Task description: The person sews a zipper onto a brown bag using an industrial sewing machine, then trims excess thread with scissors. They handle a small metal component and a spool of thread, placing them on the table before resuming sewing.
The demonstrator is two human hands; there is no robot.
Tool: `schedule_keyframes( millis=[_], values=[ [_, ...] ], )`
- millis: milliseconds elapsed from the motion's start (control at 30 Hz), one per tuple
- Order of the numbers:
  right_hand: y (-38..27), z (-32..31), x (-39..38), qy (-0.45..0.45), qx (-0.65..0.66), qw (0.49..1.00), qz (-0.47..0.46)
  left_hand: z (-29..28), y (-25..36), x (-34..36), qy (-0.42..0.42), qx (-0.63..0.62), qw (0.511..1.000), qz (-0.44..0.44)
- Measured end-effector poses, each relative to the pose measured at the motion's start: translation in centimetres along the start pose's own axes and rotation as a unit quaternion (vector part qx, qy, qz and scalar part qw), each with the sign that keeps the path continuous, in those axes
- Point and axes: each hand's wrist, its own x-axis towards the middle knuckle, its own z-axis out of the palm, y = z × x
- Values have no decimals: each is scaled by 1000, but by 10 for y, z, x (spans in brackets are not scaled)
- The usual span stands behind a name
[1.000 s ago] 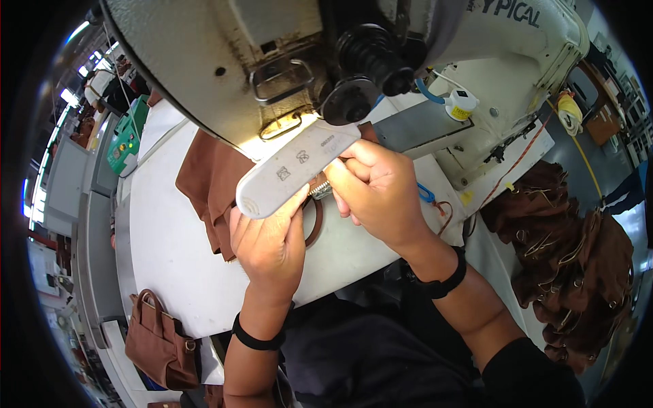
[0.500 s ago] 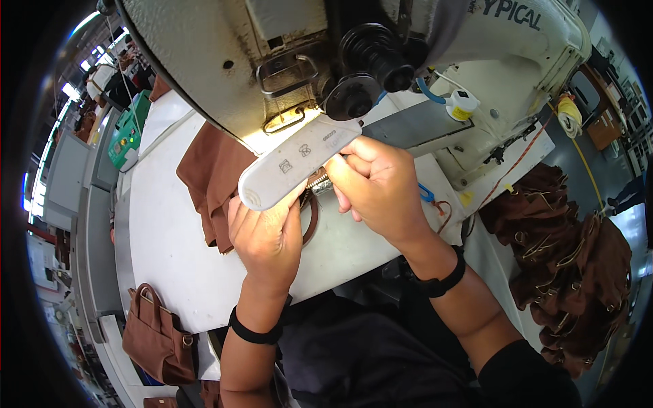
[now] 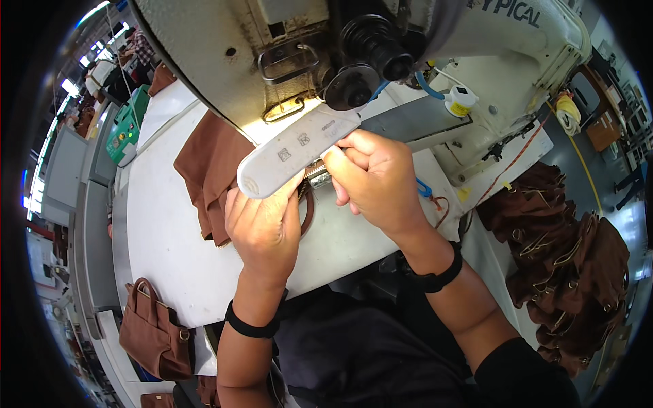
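Under the sewing machine head (image 3: 245,47), a white oblong plastic bar (image 3: 286,163) covers the needle area and part of what I hold. My left hand (image 3: 262,221) is closed on a brown fabric piece (image 3: 207,163) with a brass zipper (image 3: 314,170), its fingertips partly hidden by the bar. My right hand (image 3: 367,180) is pinched at the zipper, just right of the bar; its exact grip is partly hidden. A brown loop-shaped strap (image 3: 307,215) hangs below the zipper on the white table (image 3: 170,231).
At lower left lies a brown handbag (image 3: 155,333). A pile of brown bags (image 3: 564,285) fills the right side. A white bottle (image 3: 460,102) with blue tube sits on the machine. Behind at left are a green device (image 3: 124,126) and co-workers (image 3: 139,47).
The view has shifted a little, so both hands and the table appear slightly higher and leftward. Both hands keep their grip, with little visible movement relative to the machine.
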Motion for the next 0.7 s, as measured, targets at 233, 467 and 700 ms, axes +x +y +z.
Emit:
schedule_keyframes(
  millis=[233, 467, 700],
  values=[
    [-2, -1, 0, -2, -10, 1000, -1, 2, -2, 0, 4, -8, 1000, -2],
    [-3, -1, 2, -7, -12, 1000, -6, -4, -3, 4, -20, -29, 999, -20],
    [-3, -4, 2, -1, 5, 1000, 3, -35, -25, 50, -277, -102, 935, -194]
  ],
)
